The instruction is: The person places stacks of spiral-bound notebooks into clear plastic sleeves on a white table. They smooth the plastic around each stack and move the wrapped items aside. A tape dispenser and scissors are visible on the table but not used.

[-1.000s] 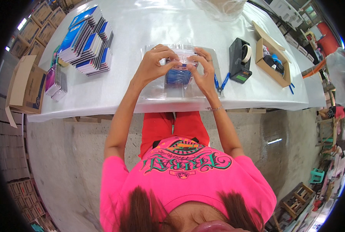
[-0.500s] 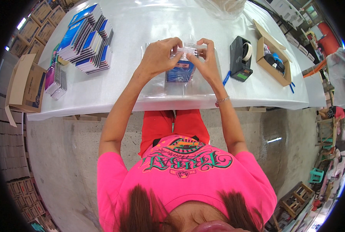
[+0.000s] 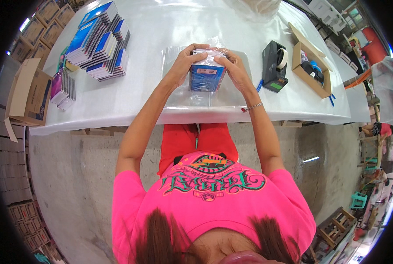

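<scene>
A small stack of blue-covered notebooks (image 3: 206, 78) stands in clear plastic film in front of me on the table. My left hand (image 3: 189, 61) is closed round its left upper side, with the thumb laid over the top. On the opposite side my right hand (image 3: 233, 66) grips it too, thumb pressed on the top edge. Clear film (image 3: 215, 42) sticks up in wrinkles behind the stack. Beneath lies a clear plastic sheet or flat board (image 3: 174, 94); I cannot tell which. The far side of the stack is hidden.
Piles of blue spiral notebooks (image 3: 84, 39) and a purple stack (image 3: 62, 88) stand at the left, beside an open carton (image 3: 31, 97). To the right are a black tape dispenser (image 3: 273, 66), a blue-handled tool (image 3: 260, 86) and an open cardboard box (image 3: 311, 70) of small items.
Both hands have come down from the film above the stack and now clasp its upper sides. The stack stands more upright, with its blue front more exposed.
</scene>
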Demonstrator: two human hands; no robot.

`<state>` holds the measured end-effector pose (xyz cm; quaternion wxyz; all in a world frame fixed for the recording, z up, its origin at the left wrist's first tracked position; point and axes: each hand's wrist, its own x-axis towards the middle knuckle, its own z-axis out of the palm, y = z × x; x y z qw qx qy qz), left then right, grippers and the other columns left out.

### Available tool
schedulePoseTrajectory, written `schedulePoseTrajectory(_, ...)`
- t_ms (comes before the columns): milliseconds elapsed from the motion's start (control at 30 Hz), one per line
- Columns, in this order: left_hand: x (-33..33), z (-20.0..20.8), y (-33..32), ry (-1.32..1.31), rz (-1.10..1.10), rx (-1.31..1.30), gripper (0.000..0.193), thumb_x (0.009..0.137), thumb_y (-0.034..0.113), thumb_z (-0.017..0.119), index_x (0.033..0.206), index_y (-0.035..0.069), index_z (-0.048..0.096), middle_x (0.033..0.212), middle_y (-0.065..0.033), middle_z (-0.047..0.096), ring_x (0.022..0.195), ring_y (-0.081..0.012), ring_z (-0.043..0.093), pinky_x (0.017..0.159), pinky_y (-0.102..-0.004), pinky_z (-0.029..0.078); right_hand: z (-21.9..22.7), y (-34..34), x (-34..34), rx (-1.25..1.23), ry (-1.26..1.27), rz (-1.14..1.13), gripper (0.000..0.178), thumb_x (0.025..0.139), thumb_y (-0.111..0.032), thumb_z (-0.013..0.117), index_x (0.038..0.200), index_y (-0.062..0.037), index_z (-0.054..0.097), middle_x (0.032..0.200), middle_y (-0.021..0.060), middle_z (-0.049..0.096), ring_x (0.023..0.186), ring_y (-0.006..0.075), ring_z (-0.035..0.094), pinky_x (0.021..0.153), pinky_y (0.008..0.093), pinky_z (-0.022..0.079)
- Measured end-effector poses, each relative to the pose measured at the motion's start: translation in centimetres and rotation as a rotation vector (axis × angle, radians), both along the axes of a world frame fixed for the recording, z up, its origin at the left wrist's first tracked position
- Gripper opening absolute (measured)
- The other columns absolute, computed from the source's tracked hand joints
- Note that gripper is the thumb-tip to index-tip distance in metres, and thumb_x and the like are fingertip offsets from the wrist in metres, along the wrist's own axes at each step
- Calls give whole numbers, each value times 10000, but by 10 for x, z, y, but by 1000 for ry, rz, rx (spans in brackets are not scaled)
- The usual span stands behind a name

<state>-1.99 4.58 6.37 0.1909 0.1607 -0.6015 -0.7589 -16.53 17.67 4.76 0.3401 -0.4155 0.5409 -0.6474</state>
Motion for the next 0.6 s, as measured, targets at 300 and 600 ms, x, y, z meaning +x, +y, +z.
schedulePoseTrajectory(300, 2, -10, 8, 144, 106, -96, 513, 882, 262, 671, 1332, 83, 503, 1208, -120, 535, 1095, -199, 555, 922, -304, 478, -24, 6, 26, -346, 178, -290, 736, 784, -260, 809, 1315, -97, 326, 1277, 141, 432, 1185, 234, 490, 968, 338, 456)
schedulePoseTrajectory(600, 28, -27, 11, 292, 463, -967, 770, 644, 378, 878, 1279, 110, 535, 1261, -109, 462, 1226, -283, 441, 1019, -431, 396, -35, 10, 38, -394, 268, -330, 623, 741, -157, 834, 1244, -81, 473, 1357, 103, 364, 1218, 229, 468, 1006, 362, 444)
